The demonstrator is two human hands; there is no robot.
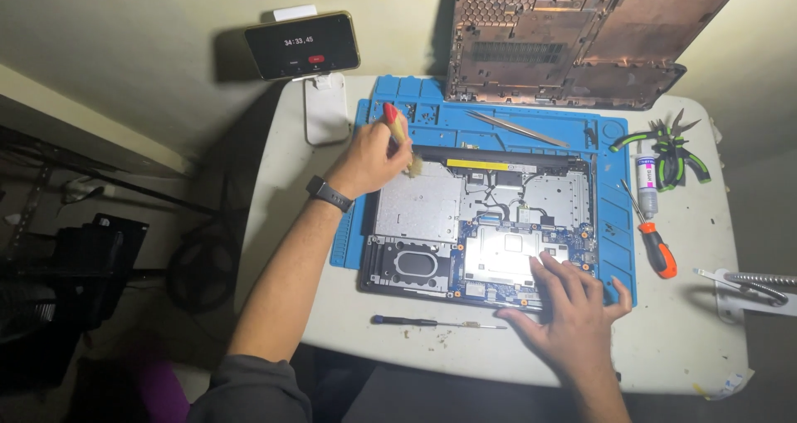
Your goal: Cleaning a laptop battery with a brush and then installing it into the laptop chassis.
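An opened laptop (465, 224), its circuit board and metal shields exposed, lies on a blue work mat (614, 215). My left hand (369, 161), with a black band on the wrist, holds a small brush with a red handle (397, 132). The bristles touch the laptop's far left corner. My right hand (573, 307) rests flat with spread fingers on the laptop's near right edge and holds nothing.
The laptop's bottom cover (573, 37) leans against the wall. A phone on a white stand (303, 45) shows a timer. Tweezers (515, 128) lie on the mat. Green pliers (672, 153), a small tube (646, 182), an orange screwdriver (656, 244) and a thin black screwdriver (436, 323) lie on the white table (689, 348).
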